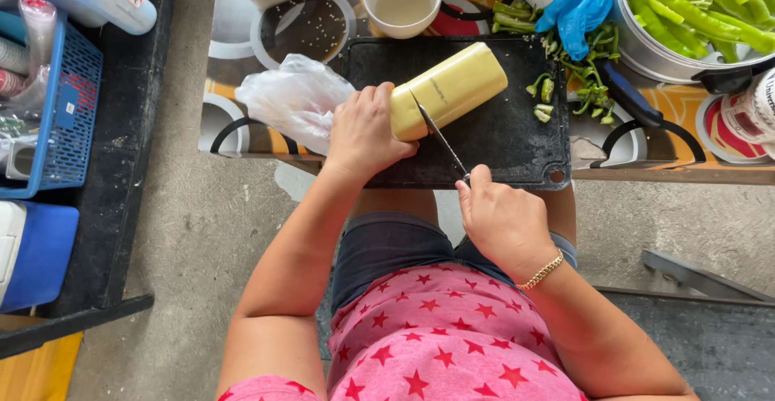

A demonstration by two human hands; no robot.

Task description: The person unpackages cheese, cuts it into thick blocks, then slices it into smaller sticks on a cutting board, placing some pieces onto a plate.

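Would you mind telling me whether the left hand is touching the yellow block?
Touching. The head view shows the left hand with its fingers wrapped over the near end of the yellow block, no gap between them.

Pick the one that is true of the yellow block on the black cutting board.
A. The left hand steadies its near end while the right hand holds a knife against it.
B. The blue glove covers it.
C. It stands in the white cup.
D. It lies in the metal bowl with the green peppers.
A: the left hand grips the near end of the yellow block on the black cutting board, while the right hand holds the knife with its blade at that end.
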